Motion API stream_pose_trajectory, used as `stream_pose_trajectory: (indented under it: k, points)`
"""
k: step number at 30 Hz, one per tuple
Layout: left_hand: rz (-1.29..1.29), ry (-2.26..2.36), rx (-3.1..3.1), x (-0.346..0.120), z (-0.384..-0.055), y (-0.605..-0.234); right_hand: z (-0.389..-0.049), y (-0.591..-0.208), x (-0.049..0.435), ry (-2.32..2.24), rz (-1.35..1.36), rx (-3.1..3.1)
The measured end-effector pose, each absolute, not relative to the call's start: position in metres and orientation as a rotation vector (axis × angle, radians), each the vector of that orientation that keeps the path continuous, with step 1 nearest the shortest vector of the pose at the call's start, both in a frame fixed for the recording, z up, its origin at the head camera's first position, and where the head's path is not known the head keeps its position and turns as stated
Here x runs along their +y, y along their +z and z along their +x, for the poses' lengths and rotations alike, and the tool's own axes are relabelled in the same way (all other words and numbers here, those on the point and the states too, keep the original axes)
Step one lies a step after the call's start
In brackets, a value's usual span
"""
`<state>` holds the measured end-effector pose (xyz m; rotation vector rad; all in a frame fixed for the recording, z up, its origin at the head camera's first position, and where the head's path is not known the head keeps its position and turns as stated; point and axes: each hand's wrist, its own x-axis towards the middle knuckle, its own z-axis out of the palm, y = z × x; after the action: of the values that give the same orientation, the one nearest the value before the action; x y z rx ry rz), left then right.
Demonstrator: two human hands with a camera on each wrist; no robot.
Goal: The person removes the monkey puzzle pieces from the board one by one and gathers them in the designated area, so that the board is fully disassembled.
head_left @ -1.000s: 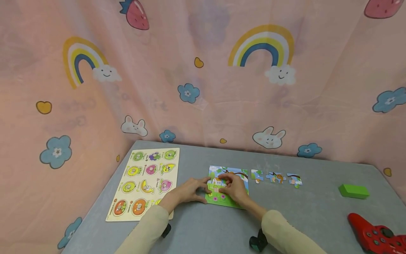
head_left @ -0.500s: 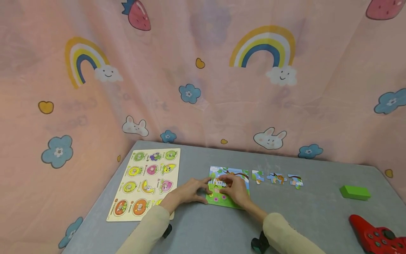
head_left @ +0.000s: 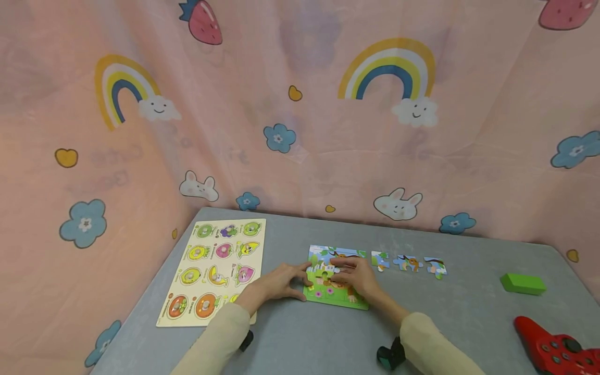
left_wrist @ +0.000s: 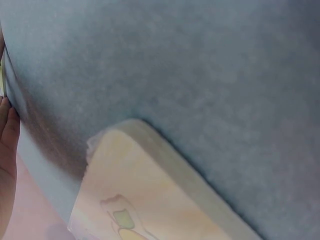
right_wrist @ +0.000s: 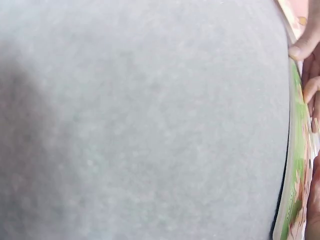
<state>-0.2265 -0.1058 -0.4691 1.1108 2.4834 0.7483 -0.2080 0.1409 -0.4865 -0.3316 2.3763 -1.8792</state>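
Note:
A small jigsaw puzzle (head_left: pixel 331 299) with a green meadow, a castle and animals lies flat on the grey table in the head view. My left hand (head_left: pixel 281 282) holds its left side, thumb at the near left corner and fingertips on the edge farther up. In the right wrist view, the left thumb (right_wrist: pixel 301 46) shows at the puzzle's corner. My right hand (head_left: pixel 360 277) lies over the puzzle's right half, fingertips and thumb spread apart on the picture and hiding part of it. To its right, several loose puzzle pieces (head_left: pixel 409 262) lie in a row.
A cream fruit board (head_left: pixel 234 240) lies to the left, its near corner under the left forearm. At the right are a green block (head_left: pixel 523 283) and a red game controller (head_left: pixel 558 346). A pink patterned curtain (head_left: pixel 300 156) hangs behind the grey table (head_left: pixel 300 344).
My right hand has shifted right across the puzzle, uncovering more of its middle and near right corner. The left hand stays at the left edge, and the loose pieces lie unmoved.

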Motion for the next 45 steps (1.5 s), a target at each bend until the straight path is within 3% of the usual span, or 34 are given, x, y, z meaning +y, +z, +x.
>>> stream_pose_trajectory:
  k: [14, 45]
  points:
    - [1.143, 0.757, 2.500, -0.106, -0.226, -0.469, -0.201, -0.488, 0.162, -1.960, -0.021, 2.242]
    - [1.114, 0.759, 2.497, -0.105, -0.223, -0.468, -0.178, -0.489, 0.249, -1.830, -0.166, 2.308]
